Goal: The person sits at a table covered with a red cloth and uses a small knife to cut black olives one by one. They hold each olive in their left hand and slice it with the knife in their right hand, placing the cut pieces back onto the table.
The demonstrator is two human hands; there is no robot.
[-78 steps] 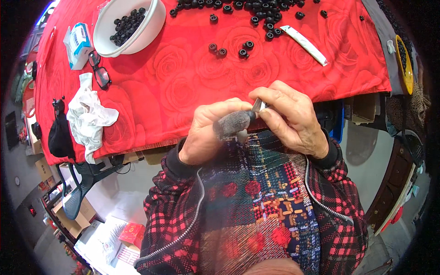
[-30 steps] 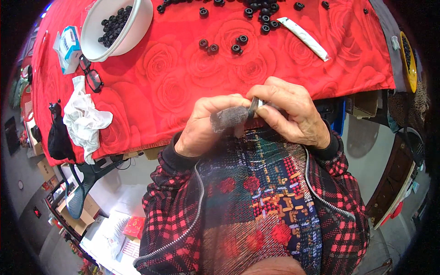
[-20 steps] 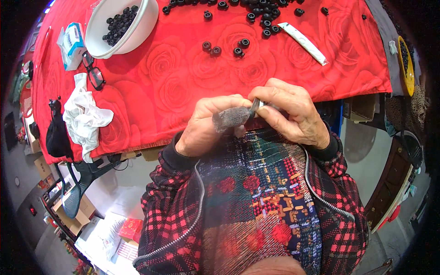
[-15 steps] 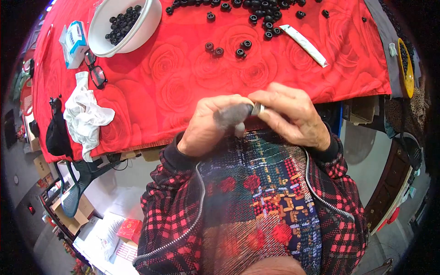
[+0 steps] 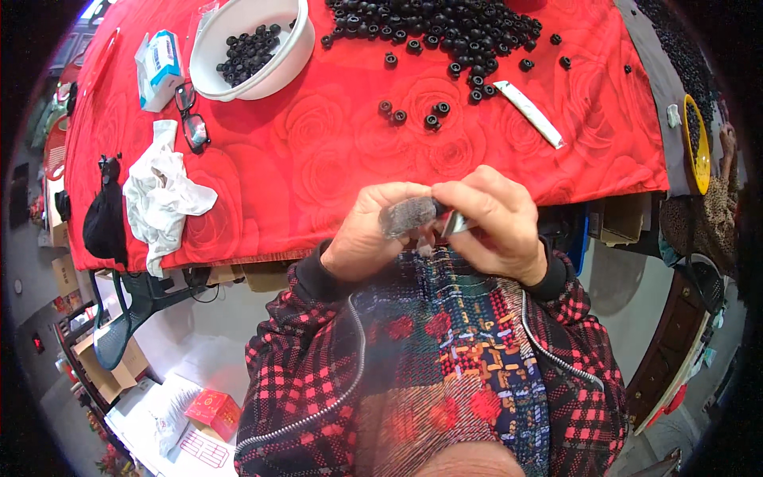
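Note:
My left hand [image 5: 372, 234] pinches a small dark grey cylindrical piece [image 5: 409, 215] just in front of my chest. My right hand [image 5: 497, 222] meets it from the right, holding a thin shiny metal piece [image 5: 455, 223] against the grey piece's end. Both hands hover at the near edge of a table with a red rose-patterned cloth [image 5: 318, 151]. A heap of small black rings [image 5: 445, 24] lies at the far middle of the table, and a few loose rings [image 5: 413, 115] lie closer to my hands.
A white bowl [image 5: 250, 48] with black rings stands far left, beside a blue-white box [image 5: 156, 67] and glasses [image 5: 191, 119]. A white crumpled cloth [image 5: 163, 195], a black pouch [image 5: 105, 222], a white narrow tube [image 5: 536, 115] and a yellow dish [image 5: 695, 135] also lie around.
My hands stay together at the table's near edge; the grey piece has turned slightly between the fingers. The view has shifted a little.

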